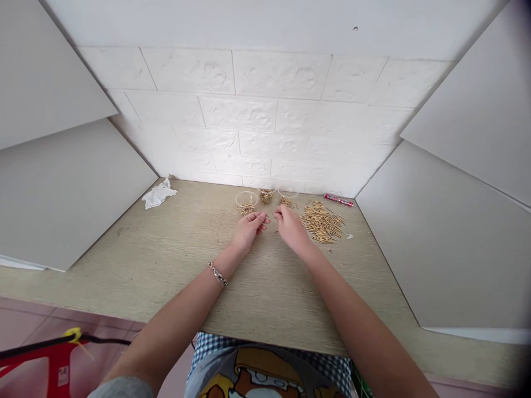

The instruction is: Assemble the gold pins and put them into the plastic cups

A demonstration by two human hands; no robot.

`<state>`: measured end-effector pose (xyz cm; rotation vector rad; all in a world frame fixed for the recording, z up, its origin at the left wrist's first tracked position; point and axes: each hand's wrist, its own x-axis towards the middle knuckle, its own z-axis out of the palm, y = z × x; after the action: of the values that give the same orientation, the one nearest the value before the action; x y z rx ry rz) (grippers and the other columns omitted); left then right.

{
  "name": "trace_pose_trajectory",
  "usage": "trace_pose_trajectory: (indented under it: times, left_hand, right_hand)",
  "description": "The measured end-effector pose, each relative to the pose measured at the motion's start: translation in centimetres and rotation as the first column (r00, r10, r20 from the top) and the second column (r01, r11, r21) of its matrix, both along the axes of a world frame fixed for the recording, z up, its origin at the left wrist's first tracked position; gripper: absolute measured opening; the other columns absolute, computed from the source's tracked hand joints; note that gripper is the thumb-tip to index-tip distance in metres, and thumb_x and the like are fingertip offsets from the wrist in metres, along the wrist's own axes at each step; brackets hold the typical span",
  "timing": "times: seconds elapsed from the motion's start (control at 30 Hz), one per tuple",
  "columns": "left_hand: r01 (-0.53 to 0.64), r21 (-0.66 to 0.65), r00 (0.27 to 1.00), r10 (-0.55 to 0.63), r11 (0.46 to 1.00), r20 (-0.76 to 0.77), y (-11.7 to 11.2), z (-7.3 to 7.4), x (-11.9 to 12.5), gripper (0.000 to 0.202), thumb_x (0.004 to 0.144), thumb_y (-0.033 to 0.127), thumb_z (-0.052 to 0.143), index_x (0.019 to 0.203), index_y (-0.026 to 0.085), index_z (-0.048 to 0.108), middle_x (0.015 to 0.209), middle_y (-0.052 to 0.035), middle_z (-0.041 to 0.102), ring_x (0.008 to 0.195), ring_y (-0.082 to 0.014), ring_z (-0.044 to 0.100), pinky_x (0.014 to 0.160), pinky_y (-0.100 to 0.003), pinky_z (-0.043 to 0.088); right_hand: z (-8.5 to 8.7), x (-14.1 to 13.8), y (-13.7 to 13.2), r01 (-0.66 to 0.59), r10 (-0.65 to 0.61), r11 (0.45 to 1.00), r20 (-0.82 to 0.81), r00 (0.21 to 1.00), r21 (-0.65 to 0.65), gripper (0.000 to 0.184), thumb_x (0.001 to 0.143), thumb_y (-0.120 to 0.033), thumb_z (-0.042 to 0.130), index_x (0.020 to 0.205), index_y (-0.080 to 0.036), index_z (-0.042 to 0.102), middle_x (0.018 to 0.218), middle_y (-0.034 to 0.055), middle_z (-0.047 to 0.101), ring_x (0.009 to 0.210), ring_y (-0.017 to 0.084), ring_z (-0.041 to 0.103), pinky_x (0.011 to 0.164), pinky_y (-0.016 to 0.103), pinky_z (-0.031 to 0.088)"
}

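Note:
My left hand [250,229] and my right hand [291,225] rest close together on the wooden tabletop [174,249], fingertips pinched toward each other. Whatever they pinch is too small to make out. A bracelet [218,274] circles my left wrist. Just beyond the fingers stand three small clear plastic cups [246,200] holding small gold-coloured pieces. To the right of my right hand lies a loose pile of thin gold-coloured sticks [322,222].
A crumpled white cloth [158,194] lies at the back left. A red marker [338,200] lies against the white brick wall at the back right. White panels close in both sides. A red object [50,365] with a black cord shows at the lower left.

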<state>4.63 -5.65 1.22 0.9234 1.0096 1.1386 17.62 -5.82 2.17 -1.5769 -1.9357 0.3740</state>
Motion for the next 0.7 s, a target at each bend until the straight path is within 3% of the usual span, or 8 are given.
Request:
trace_pose_trajectory:
  times: [0.17, 0.3, 0.43, 0.7]
  left_hand:
    - [0.19, -0.035, 0.98, -0.192, 0.981, -0.045, -0.4, -0.2, 0.3, 0.028, 0.058, 0.036, 0.07, 0.074, 0.012, 0.065, 0.066, 0.0, 0.06, 0.05, -0.0036, 0.041, 0.047, -0.018, 0.028]
    - [0.244, -0.087, 0.97, -0.244, 0.966, 0.004, -0.6, 0.1, 0.2, 0.026, 0.057, 0.033, 0.072, 0.071, 0.012, 0.067, 0.063, -0.0005, 0.059, 0.052, -0.0037, 0.042, 0.047, -0.018, 0.028]
    - [0.269, -0.129, 0.963, -0.267, 0.955, 0.033, -0.8, 0.5, 0.1, 0.024, 0.056, 0.028, 0.074, 0.073, 0.011, 0.068, 0.062, -0.0011, 0.058, 0.053, -0.0037, 0.043, 0.048, -0.017, 0.029]
    - [0.332, -0.104, 0.941, -0.336, 0.938, -0.03, -0.4, 0.1, -0.4, 0.025, 0.058, 0.03, 0.072, 0.073, 0.012, 0.066, 0.056, 0.0019, 0.053, 0.052, -0.0036, 0.04, 0.048, -0.018, 0.028]
  right_hand:
    - [-0.2, 1.1, -2.6, -0.119, 0.129, 0.991, -0.187, 0.974, 0.063, 0.015, 0.081, -0.016, 0.04, 0.079, -0.018, 0.054, 0.081, 0.0033, 0.062, 0.077, 0.015, 0.054, 0.07, 0.027, 0.039]
    - [-0.4, 1.2, -3.1, -0.11, 0.119, 0.993, -0.263, 0.957, 0.05, 0.011, 0.078, -0.018, 0.044, 0.076, -0.019, 0.055, 0.078, 0.002, 0.062, 0.074, 0.014, 0.055, 0.069, 0.028, 0.041]
    - [-0.5, 1.4, -2.8, -0.073, 0.073, 0.997, -0.378, 0.923, 0.015, 0.013, 0.074, -0.02, 0.05, 0.086, -0.019, 0.052, 0.076, 0.0004, 0.06, 0.069, 0.014, 0.056, 0.065, 0.028, 0.043]
    - [-0.8, 1.4, -3.1, -0.144, 0.149, 0.989, -0.346, 0.926, 0.042, 0.017, 0.074, -0.018, 0.05, 0.09, -0.019, 0.055, 0.081, 0.0016, 0.062, 0.075, 0.013, 0.058, 0.071, 0.028, 0.044]
